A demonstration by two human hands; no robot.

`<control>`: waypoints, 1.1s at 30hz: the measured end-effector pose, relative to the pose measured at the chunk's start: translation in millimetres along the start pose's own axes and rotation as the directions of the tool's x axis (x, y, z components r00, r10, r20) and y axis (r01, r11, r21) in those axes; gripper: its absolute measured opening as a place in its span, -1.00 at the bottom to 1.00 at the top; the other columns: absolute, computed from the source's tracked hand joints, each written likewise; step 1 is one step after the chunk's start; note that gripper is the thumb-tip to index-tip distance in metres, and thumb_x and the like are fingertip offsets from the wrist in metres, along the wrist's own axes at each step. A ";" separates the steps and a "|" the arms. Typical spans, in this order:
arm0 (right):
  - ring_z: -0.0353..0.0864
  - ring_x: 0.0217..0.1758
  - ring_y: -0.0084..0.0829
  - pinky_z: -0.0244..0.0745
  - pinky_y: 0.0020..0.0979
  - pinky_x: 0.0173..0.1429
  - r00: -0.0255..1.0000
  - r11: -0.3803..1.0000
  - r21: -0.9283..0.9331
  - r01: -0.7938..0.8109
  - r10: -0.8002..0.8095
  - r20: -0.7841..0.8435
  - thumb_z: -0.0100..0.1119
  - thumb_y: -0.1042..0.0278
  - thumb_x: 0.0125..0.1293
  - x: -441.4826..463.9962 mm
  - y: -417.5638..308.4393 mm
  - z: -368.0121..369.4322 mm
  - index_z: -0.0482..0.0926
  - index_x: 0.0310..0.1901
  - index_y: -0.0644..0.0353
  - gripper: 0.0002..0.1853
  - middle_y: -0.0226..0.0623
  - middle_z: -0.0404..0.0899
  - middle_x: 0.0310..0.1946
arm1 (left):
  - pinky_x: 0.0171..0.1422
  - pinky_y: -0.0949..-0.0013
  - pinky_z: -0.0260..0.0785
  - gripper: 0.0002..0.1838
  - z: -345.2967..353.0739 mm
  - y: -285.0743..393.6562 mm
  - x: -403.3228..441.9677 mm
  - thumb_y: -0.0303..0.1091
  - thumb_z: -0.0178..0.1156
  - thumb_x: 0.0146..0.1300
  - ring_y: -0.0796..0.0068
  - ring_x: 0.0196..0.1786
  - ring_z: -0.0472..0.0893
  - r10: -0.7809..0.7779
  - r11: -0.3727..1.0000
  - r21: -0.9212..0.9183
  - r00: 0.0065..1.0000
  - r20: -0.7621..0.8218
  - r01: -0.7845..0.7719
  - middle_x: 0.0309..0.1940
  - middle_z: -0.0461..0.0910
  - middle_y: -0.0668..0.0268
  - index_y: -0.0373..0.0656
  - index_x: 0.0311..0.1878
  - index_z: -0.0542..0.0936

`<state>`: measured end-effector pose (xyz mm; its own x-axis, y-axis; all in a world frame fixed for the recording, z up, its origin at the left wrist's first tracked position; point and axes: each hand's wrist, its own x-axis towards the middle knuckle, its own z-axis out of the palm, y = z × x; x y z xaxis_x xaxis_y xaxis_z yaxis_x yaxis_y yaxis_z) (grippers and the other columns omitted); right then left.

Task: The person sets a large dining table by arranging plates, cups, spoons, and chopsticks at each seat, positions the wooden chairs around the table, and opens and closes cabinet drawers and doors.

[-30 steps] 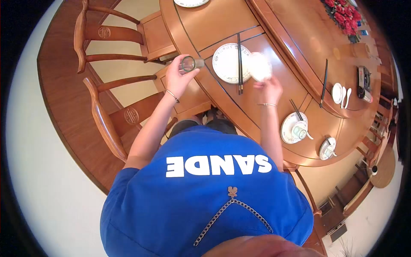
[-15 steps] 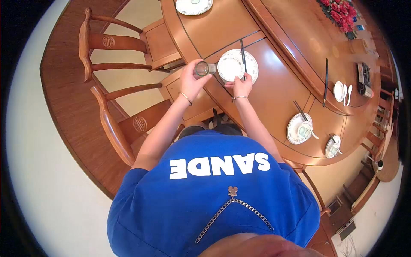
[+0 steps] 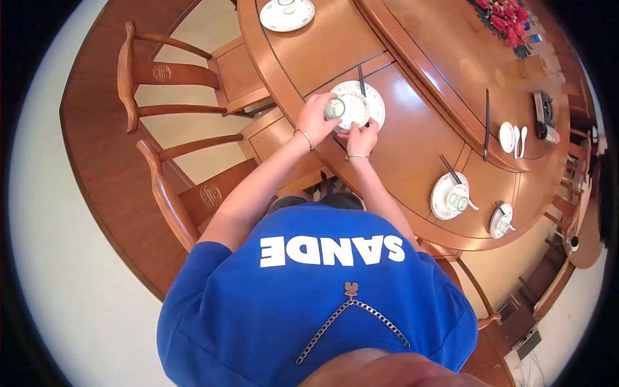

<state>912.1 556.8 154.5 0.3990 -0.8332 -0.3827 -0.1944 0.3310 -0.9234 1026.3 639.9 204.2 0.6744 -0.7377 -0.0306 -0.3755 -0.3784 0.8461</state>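
My left hand [image 3: 314, 119] is closed round a small clear glass [image 3: 334, 108], at the left side of the small white dish. That small dish [image 3: 354, 111] lies over a larger patterned white plate [image 3: 374, 101], and my right hand [image 3: 362, 137] grips its near edge with the fingertips. Dark chopsticks [image 3: 362, 80] stick out past the far rim of the plate; their middle part is hidden by the small dish.
On the wooden table [image 3: 412, 142] stand more place settings: a plate [image 3: 287, 24] at the far left, a plate with a glass [image 3: 440, 201] and another [image 3: 496, 227] at right. Chairs [image 3: 177, 74] stand left. Red flowers [image 3: 506, 24] and a portable stove [image 3: 543, 109] are beyond.
The small dish has come down from the right onto the plate, held by my right hand. My left hand has carried the glass right, from beyond the table edge to the dish.
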 end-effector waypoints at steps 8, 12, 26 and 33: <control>0.64 -0.61 -0.33 0.56 -0.38 -0.62 0.999 0.997 -0.072 0.040 -0.040 0.005 0.10 0.60 0.25 -5.0 -8.1 -7.5 0.05 0.25 0.41 -0.40 -0.17 0.52 -0.57 | 0.10 0.23 0.43 -0.44 20.8 1.9 17.8 -0.33 0.42 -0.10 0.18 0.00 0.56 0.043 0.970 0.237 0.998 0.051 -0.053 -0.10 0.54 0.16 -0.08 0.07 0.51; 0.59 -0.65 -0.40 0.52 -0.40 -0.65 0.997 0.987 -0.142 0.077 -0.075 0.024 0.10 0.59 0.26 -10.7 -11.0 -17.3 0.03 0.29 0.38 -0.38 -0.21 0.50 -0.53 | 0.12 0.22 0.42 -0.44 24.2 2.3 20.5 -0.32 0.43 -0.10 0.18 0.03 0.55 -0.008 0.967 0.254 0.996 0.084 -0.014 -0.09 0.54 0.16 -0.09 0.06 0.52; 0.62 -0.55 -0.37 0.60 -0.38 -0.52 0.688 0.911 -0.169 0.376 -0.397 -0.608 0.06 0.62 0.25 132.2 -102.3 -298.2 0.40 -0.12 0.39 -0.83 -0.16 0.52 -0.39 | 0.10 0.19 0.42 -0.35 40.1 9.6 32.0 -0.29 0.44 -0.08 0.10 0.05 0.52 0.037 0.926 0.363 0.983 0.178 -0.101 0.01 0.48 0.14 -0.01 0.15 0.45; 0.63 -0.04 -0.06 0.49 -0.15 0.08 0.545 0.424 -0.812 -0.402 -0.602 -0.584 0.12 0.25 0.06 237.3 -121.3 -535.6 0.63 -0.18 0.35 -0.64 0.07 0.64 -0.17 | 0.03 0.27 0.47 -0.16 14.6 2.7 12.6 -0.35 0.49 -0.15 0.24 -0.06 0.54 0.050 0.965 0.257 0.998 0.029 -0.056 -0.03 0.47 0.13 -0.17 0.26 0.33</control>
<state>550.4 81.7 191.7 -0.1887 -0.9119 0.3645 -0.9701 0.1154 -0.2136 1024.6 621.4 198.4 0.6359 -0.7717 -0.0039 -0.5634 -0.4677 0.6811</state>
